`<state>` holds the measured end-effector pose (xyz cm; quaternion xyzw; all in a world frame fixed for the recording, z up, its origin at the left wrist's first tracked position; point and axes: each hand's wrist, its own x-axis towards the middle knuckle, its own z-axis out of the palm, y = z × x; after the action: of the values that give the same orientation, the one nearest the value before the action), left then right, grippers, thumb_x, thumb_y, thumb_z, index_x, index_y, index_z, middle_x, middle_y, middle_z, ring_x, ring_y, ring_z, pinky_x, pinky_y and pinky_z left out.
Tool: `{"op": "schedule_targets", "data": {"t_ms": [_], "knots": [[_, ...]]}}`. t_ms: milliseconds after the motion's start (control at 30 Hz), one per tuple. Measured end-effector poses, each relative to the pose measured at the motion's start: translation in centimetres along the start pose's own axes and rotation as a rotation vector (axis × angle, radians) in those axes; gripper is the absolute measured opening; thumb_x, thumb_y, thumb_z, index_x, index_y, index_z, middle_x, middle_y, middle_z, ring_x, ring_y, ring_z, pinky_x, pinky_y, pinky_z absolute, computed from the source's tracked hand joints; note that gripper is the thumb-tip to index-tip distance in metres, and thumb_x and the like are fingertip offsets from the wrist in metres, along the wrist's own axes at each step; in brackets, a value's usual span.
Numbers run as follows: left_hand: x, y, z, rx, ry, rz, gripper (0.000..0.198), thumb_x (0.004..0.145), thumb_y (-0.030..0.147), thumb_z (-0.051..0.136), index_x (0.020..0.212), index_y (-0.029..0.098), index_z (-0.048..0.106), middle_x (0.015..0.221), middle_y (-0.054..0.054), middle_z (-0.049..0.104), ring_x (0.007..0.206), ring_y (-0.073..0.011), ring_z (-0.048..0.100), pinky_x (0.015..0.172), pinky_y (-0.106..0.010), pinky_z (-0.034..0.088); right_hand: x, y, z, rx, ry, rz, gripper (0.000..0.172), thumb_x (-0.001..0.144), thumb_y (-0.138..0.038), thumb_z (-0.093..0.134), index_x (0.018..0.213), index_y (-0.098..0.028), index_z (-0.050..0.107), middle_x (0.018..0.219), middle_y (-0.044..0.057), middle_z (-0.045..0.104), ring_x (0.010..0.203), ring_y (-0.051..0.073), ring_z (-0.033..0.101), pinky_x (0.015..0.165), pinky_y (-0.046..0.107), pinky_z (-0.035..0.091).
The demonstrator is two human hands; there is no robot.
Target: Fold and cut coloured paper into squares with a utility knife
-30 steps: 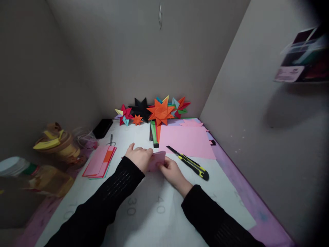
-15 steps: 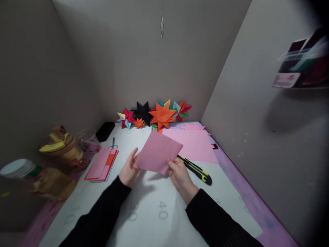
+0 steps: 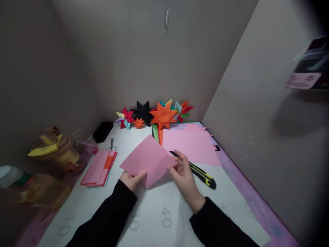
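A pink square of paper (image 3: 147,156) with a crease near its right side is raised over the white mat (image 3: 151,212). At its lower left edge my left hand (image 3: 132,180) grips it, thumb on top and fingers beneath. My right hand (image 3: 185,176) is at the paper's right corner, thumb and fingers closed around that corner. Just right of this hand lies a black and yellow cutter (image 3: 203,175) on the mat. Behind it is a larger pink sheet (image 3: 192,145).
Pink and red papers (image 3: 99,168) lie stacked at left, near small scissors (image 3: 111,144) and a black phone (image 3: 103,131). Folded stars, including an orange one (image 3: 163,115), stand by the back wall. A basket (image 3: 61,154) is at far left.
The paper has turned and come slightly lower and left. My left hand has shifted from its left side to the lower edge, thumb now on top. My right hand has moved to the right corner.
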<state>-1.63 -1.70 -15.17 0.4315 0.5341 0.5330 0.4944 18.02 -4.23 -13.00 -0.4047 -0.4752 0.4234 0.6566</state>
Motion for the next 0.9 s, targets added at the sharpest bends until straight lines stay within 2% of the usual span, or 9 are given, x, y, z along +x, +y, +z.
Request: {"op": "schedule_targets", "data": {"t_ms": [67,133,233,367,500,633,700,800,900], "knots": [[0.0,0.3,-0.1,-0.028,-0.018,-0.017,0.04,0.051,0.034,0.082,0.08,0.009,0.07,0.079,-0.012,0.072,0.073,-0.0244,0.066,0.066,-0.032,0.051,0.1,-0.1,-0.6,-0.14,-0.054,-0.098,0.032,0.079,-0.021,0.061,0.11,-0.026,0.057,0.103,0.005,0.06,0.096,0.018,0.057,0.084,0.033,0.046],[-0.1,0.9,0.1,-0.128,-0.06,-0.103,0.035,0.055,0.036,0.08,0.076,0.011,0.068,0.073,-0.009,0.072,0.064,-0.0208,0.066,0.059,-0.029,0.051,0.2,-0.4,-0.9,-0.237,-0.107,-0.156,0.014,0.079,-0.02,0.06,0.092,-0.025,0.064,0.101,0.005,0.06,0.098,0.02,0.056,0.084,0.033,0.045],[-0.2,2.0,0.4,-0.355,-0.09,-0.274,0.03,0.063,0.034,0.076,0.081,0.012,0.065,0.068,-0.005,0.072,0.058,-0.0174,0.066,0.056,-0.028,0.053,0.2,-0.9,-1.1,-0.276,-0.192,-0.163,0.006,0.079,-0.02,0.061,0.079,-0.024,0.066,0.102,0.006,0.061,0.098,0.02,0.057,0.084,0.034,0.046],[0.3,3.2,0.2,-0.483,-0.005,-0.328,0.022,0.068,0.018,0.072,0.087,0.013,0.061,0.072,-0.004,0.072,0.065,-0.0166,0.068,0.063,-0.026,0.055,0.5,-1.9,-1.5,-0.349,-0.321,-0.19,0.013,0.079,-0.015,0.059,0.076,-0.024,0.067,0.111,0.007,0.061,0.102,0.021,0.057,0.089,0.036,0.044],[0.9,3.2,-0.2,-0.482,0.022,-0.405,0.007,0.077,0.014,0.064,0.08,0.015,0.058,0.062,0.001,0.067,0.05,-0.0115,0.063,0.048,-0.02,0.051,0.6,-3.0,-2.1,-0.456,-0.321,-0.335,0.02,0.079,-0.01,0.053,0.077,-0.024,0.067,0.129,0.007,0.05,0.11,0.023,0.053,0.09,0.039,0.044],[0.7,3.2,0.0,-0.556,0.04,-0.467,0.006,0.083,0.011,0.055,0.084,0.016,0.059,0.065,-0.001,0.068,0.053,-0.0112,0.065,0.054,-0.021,0.053,-0.3,-4.1,-1.9,-0.583,-0.371,-0.581,0.031,0.076,-0.006,0.049,0.089,-0.028,0.068,0.113,0.007,0.061,0.098,0.021,0.058,0.076,0.036,0.05],[0.5,3.3,0.1,-0.598,-0.016,-0.539,0.01,0.084,0.019,0.053,0.088,0.014,0.061,0.071,-0.005,0.07,0.063,-0.0174,0.068,0.063,-0.029,0.056,-0.9,-4.7,-1.4,-0.597,-0.468,-0.69,0.037,0.077,-0.005,0.049,0.103,-0.028,0.064,0.11,0.008,0.064,0.095,0.02,0.061,0.074,0.034,0.051],[0.2,3.4,0.3,-0.625,-0.165,-0.677,0.031,0.085,0.035,0.051,0.096,0.008,0.062,0.08,-0.014,0.072,0.074,-0.0278,0.069,0.072,-0.042,0.056,-1.4,-5.5,-0.9,-0.633,-0.631,-0.781,0.046,0.08,-0.006,0.049,0.12,-0.028,0.054,0.117,0.011,0.062,0.099,0.02,0.062,0.079,0.034,0.052],[0.0,3.2,0.3,-0.647,-0.16,-0.636,0.03,0.084,0.031,0.054,0.102,0.007,0.06,0.081,-0.014,0.072,0.073,-0.0248,0.07,0.075,-0.037,0.055,-1.2,-6.2,-1.2,-0.682,-0.578,-0.824,0.044,0.081,-0.004,0.044,0.119,-0.025,0.054,0.118,0.012,0.063,0.101,0.02,0.061,0.079,0.037,0.052]]}}
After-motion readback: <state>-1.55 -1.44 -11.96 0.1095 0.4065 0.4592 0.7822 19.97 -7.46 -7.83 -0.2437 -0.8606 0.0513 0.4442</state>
